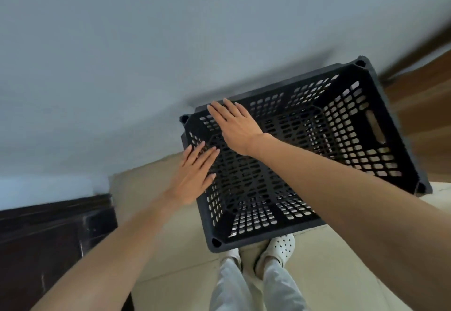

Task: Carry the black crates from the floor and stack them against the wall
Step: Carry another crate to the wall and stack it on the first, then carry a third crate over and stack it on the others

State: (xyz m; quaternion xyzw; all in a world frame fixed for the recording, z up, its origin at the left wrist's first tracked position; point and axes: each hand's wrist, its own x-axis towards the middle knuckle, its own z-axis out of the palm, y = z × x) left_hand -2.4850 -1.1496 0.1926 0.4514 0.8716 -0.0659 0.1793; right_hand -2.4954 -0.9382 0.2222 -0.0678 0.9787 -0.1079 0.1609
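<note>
A black perforated crate [341, 120] stands open side up against the pale wall [122, 54], and I look straight down into it. Its height above the floor suggests it sits on others, which I cannot see. My left hand [192, 176] lies flat with straight fingers at the crate's left rim. My right hand [235, 125] reaches across the crate, fingers straight, with the fingertips at the far left corner of the rim near the wall. Neither hand holds anything.
My feet in white perforated shoes [278, 249] stand on beige floor tiles [170, 274] just below the crate. A dark wooden piece of furniture [48, 237] stands at the lower left. Brown wooden panelling [427, 91] runs along the right of the wall.
</note>
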